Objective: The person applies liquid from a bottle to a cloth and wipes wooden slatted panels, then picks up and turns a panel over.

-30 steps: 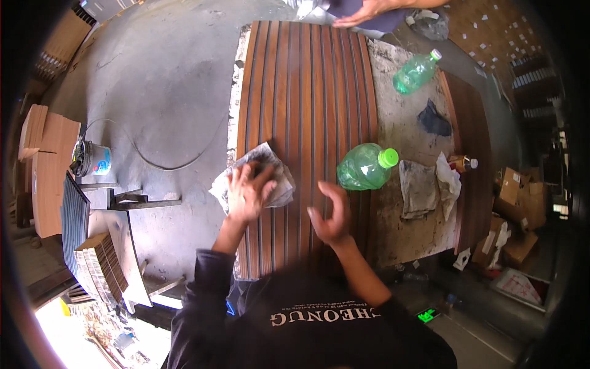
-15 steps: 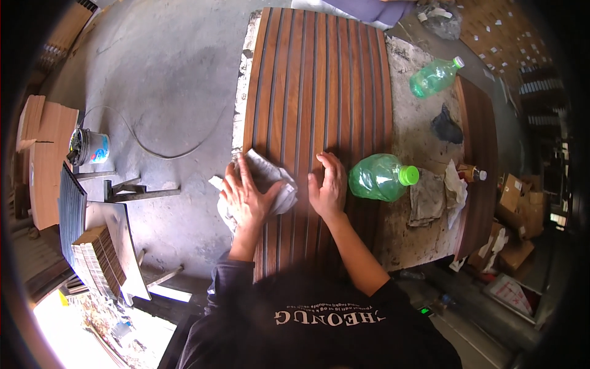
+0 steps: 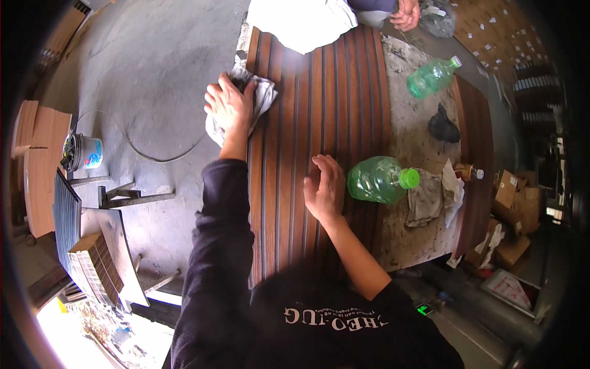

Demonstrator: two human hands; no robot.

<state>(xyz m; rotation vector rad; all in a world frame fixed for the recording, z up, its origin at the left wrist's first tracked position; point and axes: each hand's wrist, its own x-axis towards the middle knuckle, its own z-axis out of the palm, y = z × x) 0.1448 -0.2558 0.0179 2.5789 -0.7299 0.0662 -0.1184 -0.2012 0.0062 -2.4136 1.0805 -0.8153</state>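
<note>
A grey-white cloth (image 3: 263, 98) is bunched at the left edge of a brown grooved wood panel (image 3: 292, 184). My left hand (image 3: 228, 106) grips it from above, arm stretched forward, fingers bent over the fabric. Part of the cloth hangs past the panel's edge beside my wrist. My right hand (image 3: 326, 187) rests on the middle of the panel with fingers loosely bent and thumb apart, holding nothing. Just to its right lies a green plastic bottle (image 3: 376, 179) with a green cap, on its side.
Across the panel's far end are another person's white clothing (image 3: 301, 23) and hand (image 3: 405, 13). Farther right are a second green bottle (image 3: 433, 77), a dark rag (image 3: 444, 125), a grey cloth (image 3: 424, 200) and a small bottle (image 3: 470, 172). A bucket (image 3: 89, 152) stands left.
My left hand has slid the cloth forward along the panel's left edge. My right hand has barely moved. The other person's white clothing and hand have come into view at the far end.
</note>
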